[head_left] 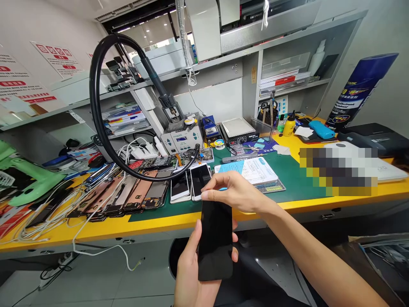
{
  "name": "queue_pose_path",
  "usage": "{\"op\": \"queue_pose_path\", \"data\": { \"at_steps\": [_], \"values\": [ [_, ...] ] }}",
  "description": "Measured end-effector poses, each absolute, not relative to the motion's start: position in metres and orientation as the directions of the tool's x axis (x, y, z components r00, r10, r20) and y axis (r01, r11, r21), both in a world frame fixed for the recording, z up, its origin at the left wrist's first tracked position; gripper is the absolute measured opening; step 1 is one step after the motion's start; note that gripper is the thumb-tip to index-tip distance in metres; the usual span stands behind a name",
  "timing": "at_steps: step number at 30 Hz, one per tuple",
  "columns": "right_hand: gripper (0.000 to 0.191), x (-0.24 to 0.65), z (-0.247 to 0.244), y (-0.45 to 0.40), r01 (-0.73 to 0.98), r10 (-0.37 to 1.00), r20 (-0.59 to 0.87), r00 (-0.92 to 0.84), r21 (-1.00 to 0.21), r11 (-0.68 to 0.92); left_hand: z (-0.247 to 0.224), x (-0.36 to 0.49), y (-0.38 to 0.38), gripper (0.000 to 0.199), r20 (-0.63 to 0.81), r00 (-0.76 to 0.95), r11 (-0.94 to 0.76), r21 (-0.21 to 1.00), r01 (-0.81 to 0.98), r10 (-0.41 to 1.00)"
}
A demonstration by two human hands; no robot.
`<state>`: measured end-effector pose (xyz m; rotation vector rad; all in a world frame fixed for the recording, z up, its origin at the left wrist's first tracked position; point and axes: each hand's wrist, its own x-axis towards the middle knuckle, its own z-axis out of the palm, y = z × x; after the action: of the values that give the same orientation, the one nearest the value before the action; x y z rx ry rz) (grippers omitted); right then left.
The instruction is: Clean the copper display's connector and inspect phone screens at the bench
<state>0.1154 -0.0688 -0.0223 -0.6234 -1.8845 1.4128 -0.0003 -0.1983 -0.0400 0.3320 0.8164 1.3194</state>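
Observation:
A black phone (pixel 215 245) with a dark screen is held upright in front of the bench, in my left hand (pixel 189 266). The thumb lies along its left edge and the fingertips wrap round its right edge. At the phone's top edge is my right hand (pixel 234 192), its thumb and forefinger pinched together near the upper left corner. Whatever is between those fingertips, if anything, is too small to make out. Just beyond, two white-framed phones (pixel 180 186) (pixel 200 179) lie on the green mat (pixel 300 181).
Phone parts (pixel 137 192) lie in rows at the left beside tangled white cables (pixel 53 221). A black hose (pixel 92 94) loops above them from the soldering station (pixel 182 140). Papers (pixel 255 169), a yellow bottle (pixel 289 125) and a tall spray can (pixel 358 94) stand or lie toward the right.

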Motion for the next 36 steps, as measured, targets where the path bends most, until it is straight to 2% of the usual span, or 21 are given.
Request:
{"op": "queue_pose_path", "data": {
  "at_steps": [7, 9, 12, 13, 15, 17, 20, 25, 27, 32, 36],
  "values": [
    [0.049, 0.112, -0.027, -0.062, -0.003, 0.804, 0.190, -0.564, -0.974, 0.228, -0.041, -0.002, -0.199, 0.052, -0.359, 0.012, 0.256, 0.643, -0.722, 0.933],
    [0.047, 0.115, -0.027, -0.065, -0.017, 0.810, 0.195, -0.553, -0.974, 0.224, -0.042, -0.004, -0.200, 0.051, -0.364, 0.013, 0.258, 0.636, -0.727, 0.931],
    [0.034, 0.120, -0.026, -0.076, -0.005, 0.791, 0.159, -0.591, -0.981, 0.194, -0.044, -0.007, -0.199, 0.048, -0.373, 0.016, 0.261, 0.618, -0.742, 0.928],
    [0.040, 0.121, -0.026, -0.081, 0.018, 0.780, 0.131, -0.612, -0.984, 0.180, -0.044, -0.008, -0.198, 0.046, -0.382, 0.012, 0.264, 0.613, -0.744, 0.924],
    [0.067, 0.122, -0.026, -0.091, 0.074, 0.765, 0.094, -0.637, -0.981, 0.182, -0.043, -0.008, -0.197, 0.042, -0.405, -0.019, 0.255, 0.612, -0.748, 0.914],
    [0.080, 0.119, -0.027, -0.098, 0.108, 0.768, 0.109, -0.630, -0.968, 0.226, -0.042, -0.006, -0.197, 0.039, -0.421, -0.055, 0.240, 0.614, -0.752, 0.905],
    [0.067, 0.112, -0.029, -0.099, 0.097, 0.797, 0.149, -0.585, -0.963, 0.251, -0.043, -0.004, -0.198, 0.038, -0.411, -0.069, 0.225, 0.623, -0.749, 0.909],
    [0.038, 0.105, -0.031, -0.089, 0.052, 0.797, 0.050, -0.602, -0.993, 0.101, -0.047, -0.006, -0.202, 0.042, -0.364, -0.015, 0.231, 0.622, -0.748, 0.931],
    [0.039, 0.103, -0.032, -0.086, 0.064, 0.792, 0.042, -0.609, -0.993, 0.102, -0.047, -0.007, -0.202, 0.043, -0.350, -0.008, 0.226, 0.623, -0.749, 0.937],
    [0.056, 0.099, -0.033, -0.083, 0.108, 0.824, 0.117, -0.554, -0.972, 0.210, -0.044, -0.006, -0.200, 0.042, -0.374, -0.022, 0.231, 0.617, -0.752, 0.927],
    [0.040, 0.095, -0.034, -0.088, 0.162, 0.854, 0.208, -0.478, -0.934, 0.318, -0.044, -0.006, -0.201, 0.042, -0.383, -0.034, 0.224, 0.607, -0.763, 0.923]
  ]
}}
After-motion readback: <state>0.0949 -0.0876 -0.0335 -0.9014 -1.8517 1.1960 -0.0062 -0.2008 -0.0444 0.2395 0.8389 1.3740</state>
